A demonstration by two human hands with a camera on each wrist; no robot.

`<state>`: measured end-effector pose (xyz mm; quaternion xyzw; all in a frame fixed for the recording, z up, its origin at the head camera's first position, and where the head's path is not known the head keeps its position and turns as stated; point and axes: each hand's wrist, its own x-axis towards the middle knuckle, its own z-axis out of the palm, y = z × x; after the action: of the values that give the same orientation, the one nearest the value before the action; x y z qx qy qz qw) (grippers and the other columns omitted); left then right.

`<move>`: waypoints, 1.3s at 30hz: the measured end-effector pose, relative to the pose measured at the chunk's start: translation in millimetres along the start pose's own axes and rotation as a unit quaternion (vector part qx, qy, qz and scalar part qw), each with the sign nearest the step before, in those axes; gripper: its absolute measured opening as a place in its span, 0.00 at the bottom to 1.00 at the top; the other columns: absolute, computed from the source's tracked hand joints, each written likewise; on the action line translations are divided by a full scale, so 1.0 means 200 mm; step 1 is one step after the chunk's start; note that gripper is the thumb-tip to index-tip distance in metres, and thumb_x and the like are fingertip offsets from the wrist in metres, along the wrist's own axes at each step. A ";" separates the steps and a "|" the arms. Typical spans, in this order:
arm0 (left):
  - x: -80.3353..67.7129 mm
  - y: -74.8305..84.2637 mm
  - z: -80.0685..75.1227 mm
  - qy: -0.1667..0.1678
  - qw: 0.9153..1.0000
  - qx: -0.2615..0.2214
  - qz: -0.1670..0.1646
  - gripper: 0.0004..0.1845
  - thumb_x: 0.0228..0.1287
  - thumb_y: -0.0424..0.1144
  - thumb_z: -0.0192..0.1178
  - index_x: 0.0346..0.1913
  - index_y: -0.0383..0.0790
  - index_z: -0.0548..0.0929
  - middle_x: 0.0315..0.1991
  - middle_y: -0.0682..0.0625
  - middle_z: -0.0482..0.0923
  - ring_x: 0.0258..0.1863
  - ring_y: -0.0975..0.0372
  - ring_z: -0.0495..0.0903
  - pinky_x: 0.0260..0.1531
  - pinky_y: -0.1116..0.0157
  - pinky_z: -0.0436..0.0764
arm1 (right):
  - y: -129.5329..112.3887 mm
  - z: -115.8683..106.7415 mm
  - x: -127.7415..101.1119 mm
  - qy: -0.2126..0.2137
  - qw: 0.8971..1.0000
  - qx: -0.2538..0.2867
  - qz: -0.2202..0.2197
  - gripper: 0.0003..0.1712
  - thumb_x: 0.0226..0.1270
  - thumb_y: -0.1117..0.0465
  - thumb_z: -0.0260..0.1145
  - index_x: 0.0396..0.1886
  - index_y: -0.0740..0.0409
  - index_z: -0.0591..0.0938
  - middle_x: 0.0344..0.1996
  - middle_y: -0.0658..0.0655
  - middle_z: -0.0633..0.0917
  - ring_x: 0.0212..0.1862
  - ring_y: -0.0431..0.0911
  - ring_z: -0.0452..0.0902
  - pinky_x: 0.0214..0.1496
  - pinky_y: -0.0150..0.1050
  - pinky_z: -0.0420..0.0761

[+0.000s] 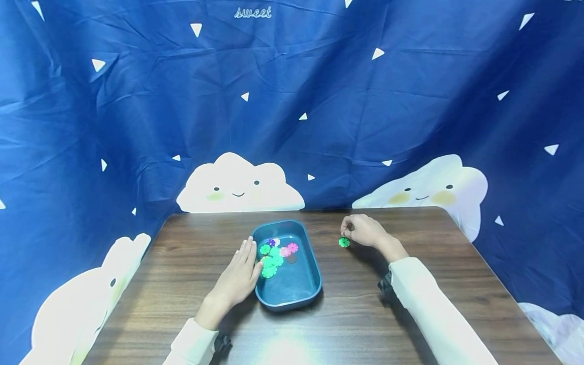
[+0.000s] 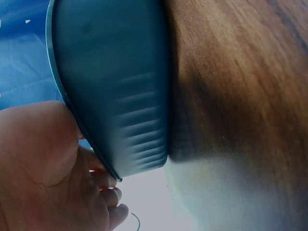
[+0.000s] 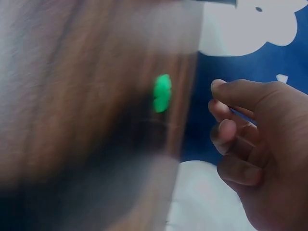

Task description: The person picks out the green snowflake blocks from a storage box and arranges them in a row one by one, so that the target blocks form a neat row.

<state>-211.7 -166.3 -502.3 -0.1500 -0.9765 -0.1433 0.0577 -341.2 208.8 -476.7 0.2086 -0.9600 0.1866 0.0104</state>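
A dark teal plastic tray (image 1: 292, 296) stands on the wooden table, with several flower-shaped plastic discs in green, pink and purple grouped at its left side. Along the tray's left rim lies my left hand (image 1: 238, 274), its fingers straight and the thumb over the edge. The left wrist view shows that palm (image 2: 43, 159) against the rim of the tray (image 2: 115, 96). A single green flower-shaped disc (image 1: 344, 242) lies on the table right of the tray. Just above it is my right hand (image 1: 363, 230), fingers loosely bent and holding nothing; the right wrist view shows the green disc (image 3: 162, 94) apart from the fingertips.
The brown wooden table (image 1: 182, 294) extends around the tray on all sides. Behind its far edge hangs a blue curtain (image 1: 328, 101) printed with white clouds and triangles. Dark wrist devices are partly visible under both white sleeves (image 1: 438, 309).
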 end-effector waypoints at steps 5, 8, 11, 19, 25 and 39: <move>0.00 0.00 -0.01 0.005 1.000 -0.003 0.003 0.34 0.77 0.48 0.45 0.76 0.29 0.53 0.79 0.38 0.46 0.78 0.48 0.48 0.75 0.48 0.56 | -0.13 -0.09 0.04 0.002 0.999 -0.018 -0.029 0.05 0.62 0.54 0.67 0.26 0.40 0.82 0.24 0.41 0.82 0.29 0.40 0.74 0.35 0.41 0.76; -0.01 0.00 -0.01 0.005 1.000 -0.003 0.003 0.34 0.77 0.48 0.45 0.75 0.29 0.54 0.79 0.38 0.47 0.78 0.47 0.49 0.75 0.47 0.58 | -0.23 -0.14 0.06 0.000 0.998 -0.033 -0.052 0.04 0.62 0.54 0.67 0.27 0.41 0.82 0.25 0.42 0.82 0.30 0.40 0.74 0.35 0.40 0.76; -0.01 0.00 -0.01 0.005 1.000 -0.001 0.002 0.34 0.78 0.50 0.43 0.75 0.30 0.54 0.79 0.38 0.47 0.78 0.47 0.50 0.75 0.48 0.57 | -0.34 -0.18 0.09 -0.008 0.996 -0.045 -0.072 0.04 0.63 0.54 0.67 0.28 0.42 0.83 0.27 0.42 0.82 0.31 0.41 0.75 0.36 0.40 0.77; 0.00 0.00 0.00 0.002 1.000 -0.008 -0.002 0.34 0.78 0.50 0.42 0.76 0.31 0.53 0.79 0.39 0.46 0.79 0.49 0.46 0.76 0.48 0.56 | -0.62 -0.19 0.18 -0.044 0.989 -0.063 -0.128 0.04 0.65 0.54 0.66 0.29 0.41 0.83 0.28 0.40 0.81 0.33 0.39 0.75 0.38 0.39 0.79; 0.00 0.00 0.00 0.004 1.000 -0.005 -0.001 0.34 0.78 0.48 0.44 0.76 0.30 0.53 0.79 0.39 0.46 0.79 0.48 0.47 0.76 0.48 0.56 | -0.81 -0.14 0.25 -0.060 0.980 -0.080 -0.175 0.03 0.66 0.53 0.65 0.31 0.42 0.84 0.30 0.41 0.82 0.35 0.38 0.75 0.41 0.37 0.81; 0.01 -0.04 0.05 0.027 0.999 0.004 0.026 0.33 0.78 0.48 0.42 0.75 0.29 0.54 0.78 0.38 0.48 0.78 0.46 0.50 0.74 0.46 0.58 | -0.99 0.16 0.41 -0.122 0.975 -0.069 -0.173 0.04 0.68 0.55 0.64 0.34 0.45 0.84 0.27 0.42 0.81 0.30 0.38 0.76 0.36 0.32 0.77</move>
<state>-216.1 -171.0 -513.5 -0.1716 -0.9709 -0.1415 0.0887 -334.5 -2.9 -427.6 0.3917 -0.9139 0.0881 -0.0602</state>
